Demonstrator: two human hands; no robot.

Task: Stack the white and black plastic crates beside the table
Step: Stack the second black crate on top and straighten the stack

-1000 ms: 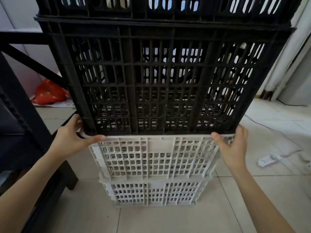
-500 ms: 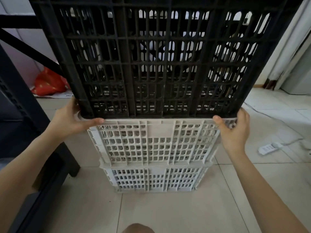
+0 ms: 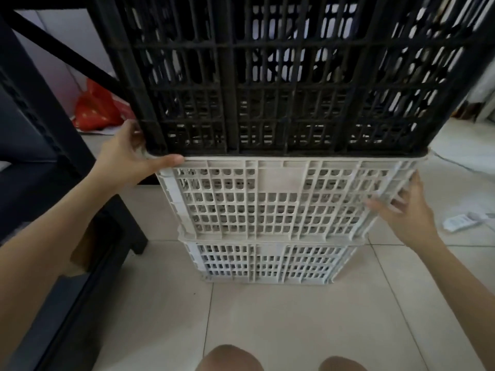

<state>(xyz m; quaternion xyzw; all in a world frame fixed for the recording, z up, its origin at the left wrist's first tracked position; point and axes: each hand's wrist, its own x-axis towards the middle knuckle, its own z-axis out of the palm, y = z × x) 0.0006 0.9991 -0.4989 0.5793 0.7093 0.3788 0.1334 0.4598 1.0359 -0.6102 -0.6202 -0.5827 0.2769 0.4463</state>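
A black plastic crate (image 3: pixel 289 84) rests on a stack of two white crates: the upper white crate (image 3: pixel 281 199) and the lower white crate (image 3: pixel 267 263), which stands on the tiled floor. My left hand (image 3: pixel 134 159) grips the left corner where the black crate meets the upper white one, thumb along the white rim. My right hand (image 3: pixel 404 212) hangs just off the upper white crate's right side, fingers spread, holding nothing. The black crate's top runs out of view.
A black table frame (image 3: pixel 53 124) stands at the left, its leg close to the stack. A red plastic bag (image 3: pixel 93 108) lies behind it. A white power strip (image 3: pixel 460 220) and cable lie on the floor at right. My knees (image 3: pixel 230 357) show at the bottom.
My right hand has let go of the right corner and dropped lower, opening its fingers. The view has tilted down and closer. My left hand keeps its grip.
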